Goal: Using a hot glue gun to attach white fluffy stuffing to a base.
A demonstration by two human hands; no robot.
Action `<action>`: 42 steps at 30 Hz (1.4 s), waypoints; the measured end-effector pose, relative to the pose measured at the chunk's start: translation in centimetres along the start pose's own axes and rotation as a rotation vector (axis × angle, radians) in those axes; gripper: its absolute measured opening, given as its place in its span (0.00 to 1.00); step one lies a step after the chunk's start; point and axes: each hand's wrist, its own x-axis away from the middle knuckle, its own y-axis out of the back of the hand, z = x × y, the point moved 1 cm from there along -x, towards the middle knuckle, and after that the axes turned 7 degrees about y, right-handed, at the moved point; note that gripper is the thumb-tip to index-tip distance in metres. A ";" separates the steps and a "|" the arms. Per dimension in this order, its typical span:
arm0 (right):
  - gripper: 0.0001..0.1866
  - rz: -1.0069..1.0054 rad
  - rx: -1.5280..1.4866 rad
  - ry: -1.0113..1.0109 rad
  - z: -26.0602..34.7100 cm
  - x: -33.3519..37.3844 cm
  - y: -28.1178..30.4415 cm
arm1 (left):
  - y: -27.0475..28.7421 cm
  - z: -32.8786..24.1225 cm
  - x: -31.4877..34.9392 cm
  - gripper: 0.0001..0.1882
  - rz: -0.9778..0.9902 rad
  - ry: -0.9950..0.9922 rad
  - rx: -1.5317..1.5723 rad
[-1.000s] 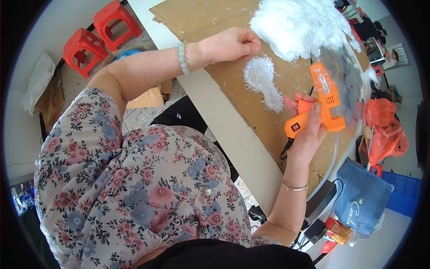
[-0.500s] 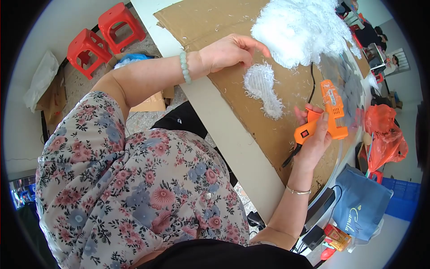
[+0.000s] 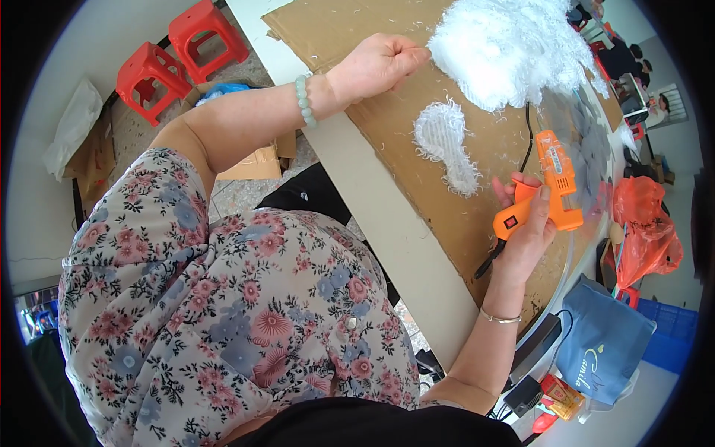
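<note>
My right hand (image 3: 527,223) is wrapped around an orange hot glue gun (image 3: 555,167), its nozzle end not clearly visible. From the gun's handle runs a black cord. Over the cardboard's far left part, my left hand (image 3: 378,65) has its fingers curled and pinched together; whatever may be between them is hidden. Between the two hands lies a white fringed fabric piece (image 3: 445,138), broad at one end and narrow at the other, touched by neither. A big heap of similar fluffy white fabric (image 3: 506,52) sits just right of my left hand's fingertips.
Brown cardboard (image 3: 406,160) covers much of the white table (image 3: 402,231). Clear plastic with grey pieces (image 3: 585,138) lies to the right. Beyond are a red plastic bag (image 3: 644,231) and a blue bag (image 3: 603,335). Red stools (image 3: 205,41) stand at left; people are far right.
My left hand has moved up and away from the small fabric piece, and its outstretched index finger has curled in. My right hand keeps its hold on the glue gun.
</note>
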 end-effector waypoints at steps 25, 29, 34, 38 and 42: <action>0.17 -0.075 0.020 0.005 0.2 -1.3 0.7 | 0.0 -0.3 -0.1 0.20 -0.088 -0.027 0.111; 0.17 -0.074 0.005 -0.002 0.5 -1.1 0.7 | 0.4 -0.6 0.0 0.17 -0.002 0.007 0.211; 0.16 -0.099 0.013 -0.026 1.0 -0.6 0.7 | 0.2 -0.9 0.4 0.10 0.185 -0.131 0.468; 0.16 -0.103 0.022 -0.001 1.3 -0.6 1.4 | -0.3 -1.7 0.3 0.10 0.243 -0.138 0.468; 0.16 -0.081 -0.043 -0.005 1.4 -1.3 1.8 | -0.4 -1.5 0.0 0.10 0.219 -0.174 0.366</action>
